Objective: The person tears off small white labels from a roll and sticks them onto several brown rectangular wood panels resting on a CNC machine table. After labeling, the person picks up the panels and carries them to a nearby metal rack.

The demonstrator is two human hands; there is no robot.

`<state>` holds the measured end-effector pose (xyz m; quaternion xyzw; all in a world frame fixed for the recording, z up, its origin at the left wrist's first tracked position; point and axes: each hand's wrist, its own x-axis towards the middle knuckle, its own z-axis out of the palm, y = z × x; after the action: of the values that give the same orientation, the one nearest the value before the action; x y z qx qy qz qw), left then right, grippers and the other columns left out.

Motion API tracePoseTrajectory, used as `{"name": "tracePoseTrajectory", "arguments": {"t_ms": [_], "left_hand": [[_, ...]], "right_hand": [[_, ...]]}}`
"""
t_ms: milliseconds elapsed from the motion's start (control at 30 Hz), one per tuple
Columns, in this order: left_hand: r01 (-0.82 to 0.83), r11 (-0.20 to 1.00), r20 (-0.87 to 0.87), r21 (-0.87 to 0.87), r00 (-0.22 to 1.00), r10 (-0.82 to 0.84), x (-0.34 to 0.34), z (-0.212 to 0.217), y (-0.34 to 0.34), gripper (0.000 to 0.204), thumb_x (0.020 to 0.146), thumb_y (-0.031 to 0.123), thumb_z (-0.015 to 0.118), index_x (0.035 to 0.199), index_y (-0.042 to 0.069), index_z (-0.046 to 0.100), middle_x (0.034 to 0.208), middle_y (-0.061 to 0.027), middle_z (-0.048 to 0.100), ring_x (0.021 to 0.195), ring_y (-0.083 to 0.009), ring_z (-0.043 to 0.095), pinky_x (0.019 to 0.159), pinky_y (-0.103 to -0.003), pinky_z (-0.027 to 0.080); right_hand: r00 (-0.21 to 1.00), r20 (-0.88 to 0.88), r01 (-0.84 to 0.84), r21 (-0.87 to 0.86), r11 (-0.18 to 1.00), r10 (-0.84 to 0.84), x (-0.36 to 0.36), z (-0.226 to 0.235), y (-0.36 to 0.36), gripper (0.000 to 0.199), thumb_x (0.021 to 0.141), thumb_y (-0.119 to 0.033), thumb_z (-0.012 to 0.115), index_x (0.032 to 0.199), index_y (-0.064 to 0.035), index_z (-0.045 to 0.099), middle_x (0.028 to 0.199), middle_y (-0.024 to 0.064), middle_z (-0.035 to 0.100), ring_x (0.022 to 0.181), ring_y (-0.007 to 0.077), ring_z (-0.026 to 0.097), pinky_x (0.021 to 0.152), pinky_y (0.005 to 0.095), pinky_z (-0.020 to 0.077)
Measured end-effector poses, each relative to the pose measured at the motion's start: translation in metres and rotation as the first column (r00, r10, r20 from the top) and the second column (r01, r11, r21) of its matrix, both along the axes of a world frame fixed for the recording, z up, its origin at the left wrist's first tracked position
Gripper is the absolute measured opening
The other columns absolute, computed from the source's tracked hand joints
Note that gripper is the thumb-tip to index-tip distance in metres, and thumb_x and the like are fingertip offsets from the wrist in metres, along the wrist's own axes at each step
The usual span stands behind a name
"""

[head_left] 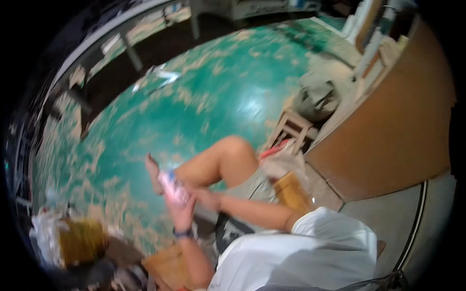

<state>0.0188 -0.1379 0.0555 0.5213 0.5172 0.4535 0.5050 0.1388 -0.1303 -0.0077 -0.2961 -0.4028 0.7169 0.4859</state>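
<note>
The left hand [179, 208] is at the lower centre of the frame, closed around a small pink and white item [174, 190] with a blue patch at its upper end. Blur hides the exact kind of this item. The item is inclined, its upper end toward the upper left, near the bare foot [153, 172]. The right hand [206, 198] meets the left hand from the right side, near the item's lower end; whether its fingers grip the item cannot be told. The two hands are together. A dark wristband [183, 234] encircles the left wrist.

The bent leg [233, 157] extends through the centre of the frame, above the hands. A white shirt [291, 257] and pale shorts [252, 188] occupy the lower centre and lower right.

The green floor [208, 126] has pale, worn-looking patches. A grey-green bag [316, 101] is at the upper right, just beside a small wooden stool [290, 125]. A curved brown panel [383, 131] stands along the right side. At the lower left, a yellow package [82, 240] adjoins white plastic wrapping [47, 237].
</note>
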Motion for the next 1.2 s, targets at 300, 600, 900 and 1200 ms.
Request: {"name": "tracePoseTrajectory", "arguments": {"t_ms": [300,600,900,1200], "left_hand": [[-0.172,0.958,-0.611,0.227,0.741,0.278,-0.102,-0.075,-0.013,0.059,0.084,0.015,0.062,0.134,-0.003,0.038,0.124,-0.0185,0.051,0.109,-0.0258,0.052,0.094,-0.038,0.041],[-0.286,0.951,-0.608,-0.121,0.779,0.157,-0.131,-0.121,0.128,0.054,0.086,0.017,0.061,0.131,-0.004,0.041,0.122,-0.017,0.053,0.108,-0.0241,0.053,0.093,-0.036,0.042],[-0.356,0.85,-0.668,-0.389,0.744,0.006,-0.173,-0.133,0.209,0.049,0.089,0.018,0.06,0.128,-0.005,0.044,0.12,-0.0154,0.055,0.107,-0.0223,0.054,0.092,-0.035,0.043],[0.175,0.917,-0.729,-0.358,0.561,-0.391,-0.148,0.103,0.407,0.04,0.083,0.015,0.065,0.119,0.001,0.054,0.106,-0.0139,0.062,0.102,-0.025,0.058,0.086,-0.035,0.046]], "right_hand": [[0.811,0.172,-0.578,0.084,0.812,0.559,-0.028,-0.032,0.024,0.058,0.096,-0.048,0.042,0.136,-0.0053,0.042,0.135,0.0071,0.046,0.124,0.0183,0.041,0.103,0.0318,0.0329],[0.788,0.002,-0.614,-0.063,0.786,0.616,-0.015,-0.11,0.099,0.048,0.097,-0.042,0.043,0.131,-0.0073,0.046,0.113,0.0012,0.054,0.1,0.0102,0.047,0.086,0.026,0.0388],[0.947,0.023,-0.296,-0.33,0.896,0.321,0.063,-0.099,0.194,0.039,0.095,-0.027,0.051,0.126,-0.0021,0.049,0.097,-0.0006,0.054,0.083,0.0095,0.048,0.071,0.0275,0.0407],[0.987,-0.046,0.062,-0.775,0.629,-0.155,0.061,-0.04,0.161,0.042,0.095,-0.026,0.051,0.131,-0.0061,0.046,0.117,0.005,0.058,0.106,0.0141,0.055,0.088,0.0277,0.0422]]}}
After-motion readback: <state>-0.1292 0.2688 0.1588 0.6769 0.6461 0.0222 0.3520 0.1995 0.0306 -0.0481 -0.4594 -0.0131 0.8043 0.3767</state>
